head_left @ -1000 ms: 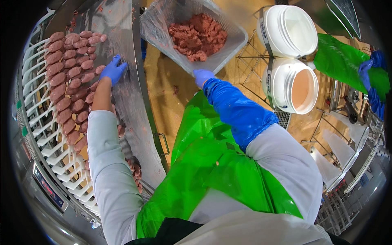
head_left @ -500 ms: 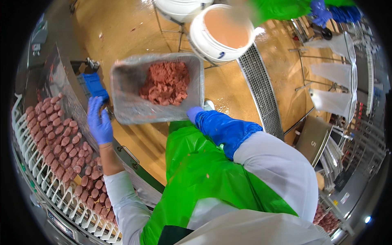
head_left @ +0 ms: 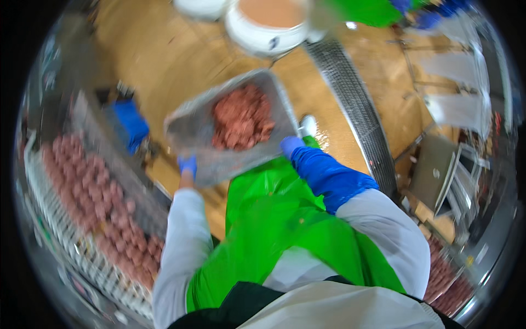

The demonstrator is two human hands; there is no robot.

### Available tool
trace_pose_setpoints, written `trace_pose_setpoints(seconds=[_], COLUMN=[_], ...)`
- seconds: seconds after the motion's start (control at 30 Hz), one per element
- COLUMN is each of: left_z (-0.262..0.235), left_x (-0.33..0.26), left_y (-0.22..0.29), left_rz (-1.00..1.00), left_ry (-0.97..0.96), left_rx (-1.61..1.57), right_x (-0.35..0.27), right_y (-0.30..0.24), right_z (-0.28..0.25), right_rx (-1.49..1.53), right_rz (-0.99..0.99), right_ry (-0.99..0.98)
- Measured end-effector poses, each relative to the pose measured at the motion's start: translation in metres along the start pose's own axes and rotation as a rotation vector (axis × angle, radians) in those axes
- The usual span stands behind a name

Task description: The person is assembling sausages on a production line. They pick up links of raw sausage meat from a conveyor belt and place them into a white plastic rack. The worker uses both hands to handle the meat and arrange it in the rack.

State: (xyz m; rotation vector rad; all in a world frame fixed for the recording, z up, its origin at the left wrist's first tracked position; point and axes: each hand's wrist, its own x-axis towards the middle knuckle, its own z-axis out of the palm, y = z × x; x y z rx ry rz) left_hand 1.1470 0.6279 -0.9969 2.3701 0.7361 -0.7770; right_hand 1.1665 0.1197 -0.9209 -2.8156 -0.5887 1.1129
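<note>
Since the earlier frames the left hand (head_left: 188,165) has come off the sausage rack (head_left: 82,219) and now takes the near-left edge of the grey tray (head_left: 189,129); the view has swung too, so the white tubs (head_left: 267,24) sit at the top edge and the frame is motion-blurred. Tray of minced meat (head_left: 241,118) is held up in front of the green apron (head_left: 274,230), above the tan floor, tilted with its left side lower. Right hand (head_left: 291,146), blue-gloved with blue sleeve cover, grips the near-right edge.

Step in hand, as I judge it: carrying the loaded tray two-handed, mid-turn. Next move calls for keeping it level so the meat doesn't slide, and a firm grip on both sides.

Fingers: left ones look curled under the rim, touching it; how tightly they close I cannot tell in the blur. Right fingers wrap the rim, closed on it, tips hidden by the tray. Rows of pink sausages (head_left: 90,189) lie on the rack at left, well apart from the tray. Floor drain grate (head_left: 353,104) runs at right.
</note>
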Motion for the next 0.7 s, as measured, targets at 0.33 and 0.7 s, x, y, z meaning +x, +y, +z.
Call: trace_pose_setpoints(seconds=[0.33,0.7], left_z=[-0.053,0.046], left_x=[-0.034,-0.03], left_y=[0.154,0.236], left_rz=[-0.136,0.158], left_ry=[-0.012,-0.226], left_rx=[0.186,0.296], right_x=[-0.045,-0.051], right_y=[0.012,0.187], right_z=[0.029,-0.036], right_rx=[0.116,-0.234], right_rz=[-0.027,0.347], right_ry=[-0.265,0.364])
